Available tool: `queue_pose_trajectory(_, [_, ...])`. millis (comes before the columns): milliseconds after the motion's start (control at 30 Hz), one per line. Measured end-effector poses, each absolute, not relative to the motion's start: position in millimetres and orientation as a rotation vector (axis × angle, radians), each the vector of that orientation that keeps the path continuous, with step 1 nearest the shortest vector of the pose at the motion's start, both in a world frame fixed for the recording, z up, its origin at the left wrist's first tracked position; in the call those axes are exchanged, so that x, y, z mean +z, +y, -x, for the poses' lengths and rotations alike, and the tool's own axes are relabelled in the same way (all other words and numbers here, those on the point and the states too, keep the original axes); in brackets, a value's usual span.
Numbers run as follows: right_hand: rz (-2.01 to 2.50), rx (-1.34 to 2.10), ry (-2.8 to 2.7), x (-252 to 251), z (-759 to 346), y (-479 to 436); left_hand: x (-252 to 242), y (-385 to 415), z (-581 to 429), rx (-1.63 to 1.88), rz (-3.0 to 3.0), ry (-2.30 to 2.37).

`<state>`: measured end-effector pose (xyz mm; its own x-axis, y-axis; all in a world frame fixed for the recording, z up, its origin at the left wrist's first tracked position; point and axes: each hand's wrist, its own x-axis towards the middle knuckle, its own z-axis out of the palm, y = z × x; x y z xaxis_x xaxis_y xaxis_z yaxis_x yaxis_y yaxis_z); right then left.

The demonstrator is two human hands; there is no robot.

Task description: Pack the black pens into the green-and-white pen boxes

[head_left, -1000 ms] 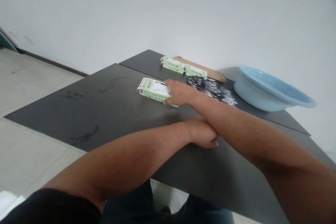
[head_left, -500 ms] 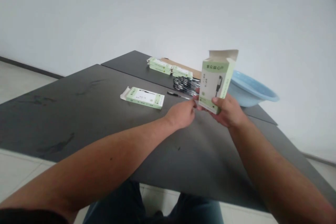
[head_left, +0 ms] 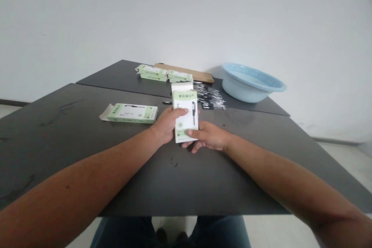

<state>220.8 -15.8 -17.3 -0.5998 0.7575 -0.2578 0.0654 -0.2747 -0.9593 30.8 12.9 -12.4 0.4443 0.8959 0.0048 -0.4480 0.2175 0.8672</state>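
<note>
Holds 1 pen box [head_left: 187,122] over the dark table [head_left: 186,193].
Grips lower right with right hand [head_left: 210,136], left side with left hand [head_left: 166,124]; shows beyond 1 flat-lying box [head_left: 134,113], then loose pens [head_left: 213,97] and blue basin [head_left: 246,88].

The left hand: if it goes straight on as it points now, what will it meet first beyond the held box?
Probably the pens, past the held box; height is unclear, so the left hand might pass above them.

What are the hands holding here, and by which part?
A green-and-white box: the left hand grips its left side, thumb across the front; the right hand holds its lower right corner.
</note>
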Motion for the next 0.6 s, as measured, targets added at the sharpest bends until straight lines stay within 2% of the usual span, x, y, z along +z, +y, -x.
queue_pose_trajectory(67, [1.06, 1.895, -1.731, -12, -233, -6, -10, 22, -26, 1.053, -0.895, 0.622])
queue_pose_trajectory(133, [1.191, 1.661, -2.029, -6, -257, 9, -8, 29, -22, 1.114, -0.869, 0.671])
queue_pose_trajectory(167, [1.307, 1.419, -2.171, -3, -271, 18, -8, 32, -21, 1.137, -0.859, 0.697])
queue_pose_trajectory(233, [1.627, 0.582, -2.373, 1, -301, 37, -10, 36, -20, 1.155, -0.849, 0.743])
queue_pose_trajectory(333, [1.766, 0.11, -2.303, 0, -335, 62, -14, 39, -21, 1.128, -0.854, 0.767])
queue_pose_trajectory(433, [1.765, -0.049, -2.335, -7, -346, 75, -18, 41, -21, 1.116, -0.869, 0.751])
queue_pose_trajectory(600, [1.71, -0.118, -2.497, -17, -329, 80, -25, 42, -17, 1.094, -0.941, 0.656])
